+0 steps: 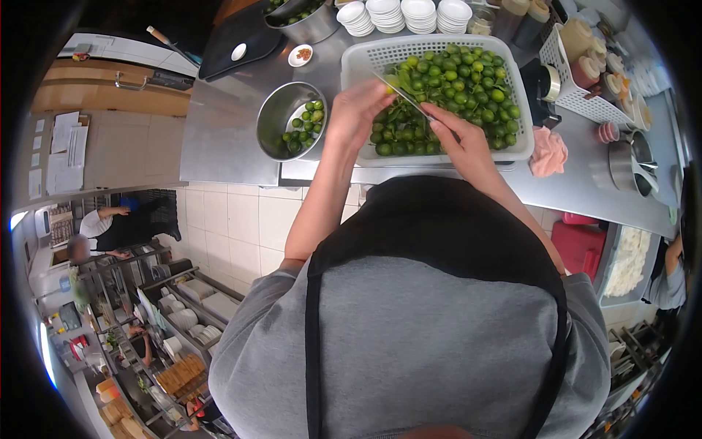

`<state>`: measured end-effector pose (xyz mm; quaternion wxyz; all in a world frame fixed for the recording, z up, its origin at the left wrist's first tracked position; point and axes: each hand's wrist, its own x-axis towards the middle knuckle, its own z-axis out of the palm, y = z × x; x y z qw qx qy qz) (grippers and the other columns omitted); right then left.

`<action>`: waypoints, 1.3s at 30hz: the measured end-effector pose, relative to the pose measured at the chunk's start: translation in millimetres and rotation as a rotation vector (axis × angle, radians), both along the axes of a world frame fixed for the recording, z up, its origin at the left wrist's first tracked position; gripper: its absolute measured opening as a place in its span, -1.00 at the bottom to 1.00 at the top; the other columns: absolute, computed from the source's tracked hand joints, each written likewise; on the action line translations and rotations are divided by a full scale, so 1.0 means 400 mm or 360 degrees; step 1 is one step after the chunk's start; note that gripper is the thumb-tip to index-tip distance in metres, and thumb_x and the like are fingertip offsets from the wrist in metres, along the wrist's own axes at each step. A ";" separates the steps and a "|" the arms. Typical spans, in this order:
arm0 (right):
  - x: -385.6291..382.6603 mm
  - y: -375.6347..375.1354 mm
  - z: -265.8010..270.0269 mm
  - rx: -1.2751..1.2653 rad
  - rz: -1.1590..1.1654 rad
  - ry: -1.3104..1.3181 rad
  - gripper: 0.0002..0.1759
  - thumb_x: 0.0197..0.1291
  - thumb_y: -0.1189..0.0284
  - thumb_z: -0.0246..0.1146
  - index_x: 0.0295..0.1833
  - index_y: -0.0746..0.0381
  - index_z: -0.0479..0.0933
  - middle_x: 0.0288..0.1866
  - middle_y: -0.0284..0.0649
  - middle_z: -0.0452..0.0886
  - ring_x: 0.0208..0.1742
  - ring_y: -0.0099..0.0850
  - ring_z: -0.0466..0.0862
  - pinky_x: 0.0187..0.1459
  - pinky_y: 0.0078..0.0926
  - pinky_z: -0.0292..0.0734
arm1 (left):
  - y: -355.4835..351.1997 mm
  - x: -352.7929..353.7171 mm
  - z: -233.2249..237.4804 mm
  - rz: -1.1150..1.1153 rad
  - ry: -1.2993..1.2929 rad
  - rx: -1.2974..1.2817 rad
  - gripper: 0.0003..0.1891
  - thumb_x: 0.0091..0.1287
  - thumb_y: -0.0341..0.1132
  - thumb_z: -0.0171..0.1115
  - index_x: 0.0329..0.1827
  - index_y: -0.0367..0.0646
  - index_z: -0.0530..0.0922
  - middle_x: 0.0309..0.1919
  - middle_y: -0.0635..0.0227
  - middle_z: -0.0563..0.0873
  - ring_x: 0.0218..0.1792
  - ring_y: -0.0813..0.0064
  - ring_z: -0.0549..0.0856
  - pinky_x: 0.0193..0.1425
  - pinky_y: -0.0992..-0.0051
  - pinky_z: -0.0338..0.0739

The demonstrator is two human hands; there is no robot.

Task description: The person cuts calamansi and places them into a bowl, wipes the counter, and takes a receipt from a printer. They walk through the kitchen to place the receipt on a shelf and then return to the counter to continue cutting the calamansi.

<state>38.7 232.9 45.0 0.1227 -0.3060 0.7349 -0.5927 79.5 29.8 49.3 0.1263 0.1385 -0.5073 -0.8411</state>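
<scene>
My right hand (462,143) is closed around the handle of a knife (406,98), whose blade points up and to the left. At the blade's tip, my left hand (357,111), slightly blurred, pinches a small yellow-green lime (390,84). Both hands are over the left and front part of a white perforated basket (521,95) heaped with small green limes (461,84). Some leaves and stems show among the fruit. Left of my left hand stands a round steel pot (268,126) with several limes (298,135) at its bottom.
Behind the basket stand stacks of small white dishes (402,16). A pink cloth (548,151) lies right of it, near a white basket of bottles (570,77). A small dish (300,55) and black tray (241,55) sit at back left. Other people work at both sides.
</scene>
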 end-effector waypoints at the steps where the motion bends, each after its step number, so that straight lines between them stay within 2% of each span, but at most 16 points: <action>1: -0.001 0.004 -0.006 0.0028 0.0009 0.0035 -0.67 0.28 0.33 0.08 0.12 0.18 0.48 -0.07 -0.10 0.62 -0.19 -0.36 0.64 -0.15 -0.53 0.47 | -0.021 0.000 -0.004 -0.0018 0.0012 0.0254 -0.82 0.23 -0.42 0.20 -0.16 -0.32 0.52 -0.23 0.23 0.67 -0.23 0.45 0.66 -0.03 0.51 0.54; 5: 0.000 0.027 -0.024 0.0111 -0.0001 0.0004 -0.66 0.27 0.32 0.10 0.12 0.17 0.48 -0.06 -0.10 0.62 -0.19 -0.35 0.64 -0.13 -0.54 0.46 | -0.129 0.036 0.002 0.0203 0.0024 0.0163 -0.77 0.22 -0.42 0.21 -0.12 -0.37 0.50 -0.22 0.17 0.66 -0.20 0.36 0.66 0.03 0.49 0.53; 7: -0.013 0.044 -0.051 0.0121 -0.0073 0.0007 -0.66 0.26 0.32 0.11 0.12 0.16 0.48 -0.16 -0.13 0.63 -0.28 -0.41 0.61 -0.20 -0.56 0.45 | -0.179 0.068 0.042 0.0485 -0.0166 -0.0385 -0.74 0.17 -0.44 0.26 -0.10 -0.37 0.51 -0.24 0.17 0.66 -0.20 0.37 0.66 0.02 0.50 0.52; 8: -0.021 0.054 -0.061 0.0127 -0.0146 0.0014 -0.66 0.26 0.32 0.11 0.12 0.15 0.49 -0.27 -0.17 0.65 -0.37 -0.47 0.57 -0.26 -0.59 0.43 | -0.225 0.085 0.034 0.0583 -0.0308 -0.0889 -0.70 0.09 -0.45 0.32 -0.11 -0.36 0.54 -0.25 0.18 0.67 -0.21 0.41 0.65 -0.03 0.49 0.52; 9: -0.029 0.066 -0.060 0.0128 -0.0143 0.0012 -0.66 0.26 0.32 0.11 0.12 0.15 0.49 -0.27 -0.17 0.65 -0.37 -0.47 0.57 -0.26 -0.59 0.43 | -0.243 0.095 0.043 0.0784 -0.0576 -0.1666 -0.64 -0.05 -0.43 0.40 -0.15 -0.27 0.57 -0.24 0.21 0.67 -0.28 0.34 0.65 -0.09 0.45 0.52; 11: -0.043 0.086 -0.052 0.0347 -0.0198 -0.0197 -0.66 0.26 0.31 0.12 0.12 0.13 0.49 -0.50 -0.29 0.53 -0.51 -0.59 0.40 -0.41 -0.63 0.33 | -0.219 0.095 0.055 0.1183 -0.0635 -0.2884 -0.68 -0.11 -0.45 0.39 -0.22 -0.23 0.61 -0.28 0.20 0.68 -0.28 0.26 0.65 -0.08 0.36 0.51; 12: -0.046 0.086 -0.062 0.0267 -0.0240 -0.0178 -0.66 0.26 0.31 0.11 0.12 0.13 0.49 -0.59 -0.37 0.38 -0.55 -0.64 0.28 -0.49 -0.64 0.22 | -0.216 0.080 0.037 0.0989 -0.0548 -0.2760 -0.69 -0.08 -0.42 0.38 -0.21 -0.20 0.62 -0.29 0.21 0.67 -0.27 0.27 0.65 -0.10 0.38 0.52; 15: -0.056 0.089 -0.066 0.0289 -0.0248 -0.0185 -0.66 0.26 0.32 0.11 0.13 0.14 0.48 -0.58 -0.36 0.41 -0.54 -0.64 0.30 -0.48 -0.64 0.23 | -0.126 -0.013 -0.033 0.0411 -0.0505 -0.2508 -0.81 0.02 -0.31 0.32 -0.32 -0.18 0.66 -0.37 0.16 0.69 -0.32 0.29 0.69 -0.17 0.39 0.55; 19: -0.047 0.083 -0.059 0.0239 -0.0223 -0.0190 -0.66 0.26 0.32 0.12 0.13 0.15 0.48 -0.57 -0.36 0.42 -0.53 -0.64 0.31 -0.47 -0.65 0.25 | -0.011 -0.145 -0.166 -0.0276 -0.0544 -0.2550 -0.85 0.04 -0.32 0.26 -0.36 -0.18 0.63 -0.39 0.06 0.66 -0.29 0.06 0.63 -0.14 0.24 0.50; 22: -0.037 0.084 -0.064 0.0153 -0.0212 -0.0180 -0.65 0.26 0.33 0.12 0.13 0.17 0.47 -0.54 -0.37 0.44 -0.53 -0.64 0.31 -0.45 -0.68 0.26 | 0.013 -0.180 -0.186 -0.0351 -0.0542 -0.2460 -0.77 0.03 -0.33 0.27 -0.23 -0.15 0.58 -0.36 0.05 0.64 -0.27 0.06 0.62 -0.13 0.26 0.48; 25: -0.036 0.092 -0.058 0.0165 -0.0235 -0.0237 -0.66 0.27 0.35 0.11 0.14 0.17 0.47 -0.53 -0.40 0.44 -0.53 -0.65 0.30 -0.46 -0.68 0.25 | 0.003 -0.161 -0.116 -0.0313 -0.0633 -0.2309 -0.72 0.01 -0.40 0.33 -0.20 -0.23 0.54 -0.38 0.09 0.65 -0.30 0.22 0.65 -0.22 0.33 0.53; 27: -0.038 0.095 -0.050 0.0168 -0.0241 -0.0270 -0.66 0.27 0.35 0.11 0.14 0.17 0.46 -0.54 -0.41 0.44 -0.53 -0.65 0.30 -0.47 -0.69 0.25 | -0.030 -0.125 -0.082 -0.0227 -0.0406 -0.0770 -0.76 0.13 -0.45 0.23 -0.12 -0.21 0.53 -0.36 0.29 0.64 -0.25 0.34 0.65 -0.10 0.34 0.53; 28: -0.040 0.095 -0.047 0.0173 -0.0232 -0.0293 -0.66 0.27 0.36 0.10 0.14 0.18 0.46 -0.54 -0.43 0.43 -0.54 -0.66 0.30 -0.47 -0.69 0.24 | -0.040 -0.104 -0.066 -0.0228 -0.0408 -0.0769 -0.76 0.13 -0.45 0.23 -0.12 -0.21 0.53 -0.36 0.29 0.64 -0.25 0.34 0.65 -0.10 0.34 0.53; 30: -0.040 0.082 -0.044 0.0125 -0.0205 -0.0309 -0.66 0.27 0.36 0.10 0.14 0.18 0.46 -0.51 -0.42 0.45 -0.52 -0.66 0.31 -0.46 -0.69 0.25 | -0.053 -0.062 -0.036 -0.0208 -0.0130 -0.0052 -0.80 0.21 -0.49 0.16 -0.09 -0.29 0.50 -0.27 0.34 0.62 -0.17 0.43 0.64 0.04 0.37 0.56; 33: -0.031 0.051 -0.026 0.0038 -0.0136 -0.0307 -0.66 0.28 0.36 0.10 0.14 0.18 0.46 -0.44 -0.40 0.51 -0.49 -0.66 0.33 -0.42 -0.70 0.28 | -0.046 -0.030 -0.017 -0.0125 -0.0082 0.0007 -0.79 0.24 -0.54 0.12 -0.06 -0.31 0.49 -0.23 0.31 0.61 -0.11 0.42 0.63 0.16 0.38 0.52; 39: 0.000 0.012 -0.009 0.0015 0.0061 -0.0347 -0.66 0.28 0.36 0.10 0.14 0.20 0.45 -0.30 -0.36 0.58 -0.44 -0.64 0.38 -0.35 -0.68 0.34 | 0.000 -0.017 -0.010 0.0088 0.0045 -0.0032 -0.80 0.22 -0.54 0.17 -0.09 -0.28 0.49 -0.20 0.29 0.62 -0.08 0.41 0.62 0.12 0.37 0.53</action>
